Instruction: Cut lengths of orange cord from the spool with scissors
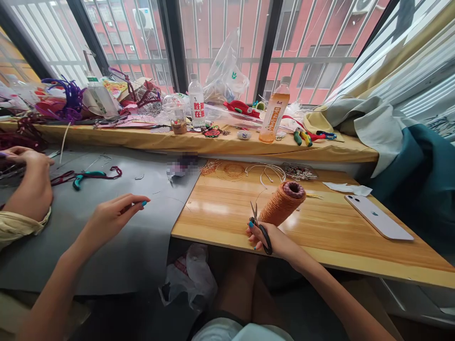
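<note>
My right hand point(265, 237) grips small black scissors point(261, 227) at the front edge of the wooden table point(320, 237), their blades pointing up. Right behind them lies an orange thread spool point(282, 202) on its side. My left hand point(113, 213) hovers over the grey table point(135, 237), thumb and forefinger pinched together; a very thin thread seems to run from it toward the spool, too fine to be sure of.
Another person's hand point(30, 182) works at the far left near teal pliers point(87, 176) and dark red cord. A white phone point(378, 217) lies on the wooden table. The yellow sill point(213, 142) holds bottles, pliers and craft clutter. A plastic bag point(190, 279) sits below.
</note>
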A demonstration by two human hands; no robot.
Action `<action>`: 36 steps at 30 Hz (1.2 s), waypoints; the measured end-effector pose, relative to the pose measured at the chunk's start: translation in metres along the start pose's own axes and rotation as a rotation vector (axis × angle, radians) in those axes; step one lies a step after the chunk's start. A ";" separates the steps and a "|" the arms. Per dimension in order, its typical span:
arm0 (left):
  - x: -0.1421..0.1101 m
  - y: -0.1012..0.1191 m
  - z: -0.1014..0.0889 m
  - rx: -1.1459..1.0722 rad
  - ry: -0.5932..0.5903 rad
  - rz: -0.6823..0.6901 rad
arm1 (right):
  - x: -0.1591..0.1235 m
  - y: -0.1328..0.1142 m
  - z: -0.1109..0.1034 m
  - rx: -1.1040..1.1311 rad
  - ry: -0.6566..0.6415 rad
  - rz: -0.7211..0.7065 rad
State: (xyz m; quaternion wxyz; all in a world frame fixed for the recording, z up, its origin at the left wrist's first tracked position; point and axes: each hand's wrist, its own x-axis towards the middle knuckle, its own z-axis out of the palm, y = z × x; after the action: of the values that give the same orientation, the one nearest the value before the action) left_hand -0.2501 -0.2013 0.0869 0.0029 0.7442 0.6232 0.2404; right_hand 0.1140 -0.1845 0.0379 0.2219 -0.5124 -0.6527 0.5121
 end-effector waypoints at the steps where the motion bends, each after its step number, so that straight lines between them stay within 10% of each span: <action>1: -0.001 0.000 0.000 0.009 0.014 -0.011 | -0.001 0.001 -0.001 0.001 -0.016 -0.008; 12: -0.009 0.004 -0.007 -0.023 0.180 -0.138 | -0.033 0.002 0.003 -0.040 -0.270 0.010; 36: -0.026 0.011 -0.026 -0.180 0.284 -0.161 | -0.007 -0.014 0.124 0.483 -0.504 0.134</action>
State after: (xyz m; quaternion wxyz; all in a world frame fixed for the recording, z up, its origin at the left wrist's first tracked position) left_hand -0.2519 -0.2357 0.1041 0.0006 0.6473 0.6508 0.3969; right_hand 0.0099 -0.2450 0.0057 0.1347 -0.3444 -0.5119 0.7753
